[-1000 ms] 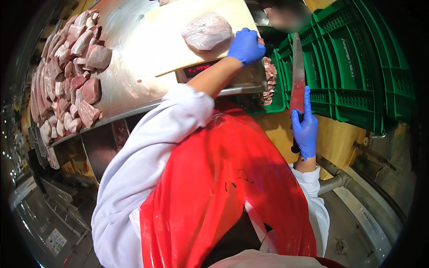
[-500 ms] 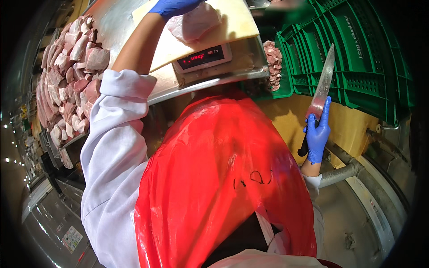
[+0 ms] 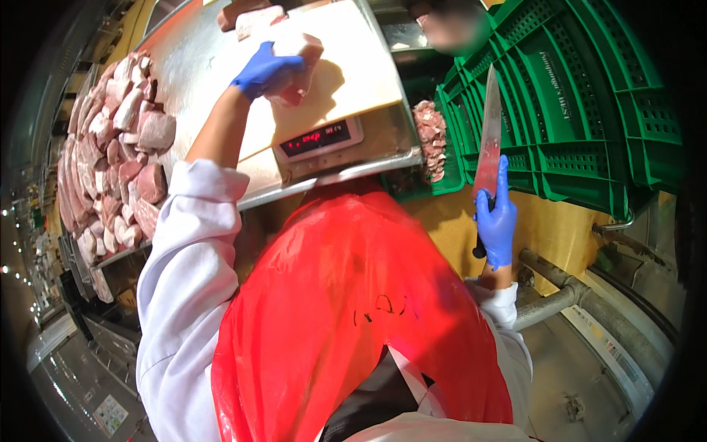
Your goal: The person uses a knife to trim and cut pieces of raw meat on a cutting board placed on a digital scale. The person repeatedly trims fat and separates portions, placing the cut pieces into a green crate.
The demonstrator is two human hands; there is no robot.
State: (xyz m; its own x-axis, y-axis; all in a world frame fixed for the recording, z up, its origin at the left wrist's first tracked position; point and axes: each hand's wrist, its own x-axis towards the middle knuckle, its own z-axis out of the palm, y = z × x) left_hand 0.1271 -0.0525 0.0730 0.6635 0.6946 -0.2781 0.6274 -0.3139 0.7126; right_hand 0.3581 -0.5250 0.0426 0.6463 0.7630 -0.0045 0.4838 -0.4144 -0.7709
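As the right hand (image 3: pixel 498 230) clasps the knife (image 3: pixel 488 136), the left hand (image 3: pixel 264 72) grips the meat (image 3: pixel 308 48) over the board (image 3: pixel 361 55), the piece showing on both sides of its fingers (image 3: pixel 287 63).

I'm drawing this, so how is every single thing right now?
Pink raw meat block: held
Blue-gloved left hand: gripping block
Long black-handled steel knife: held, reddish near handle
Blue-gloved right hand: gripping knife
Cream rectangular cutting board: lying flat
White digital scale: display lit red
Pink raw meat pieces: heaped
Red plastic apron: worn
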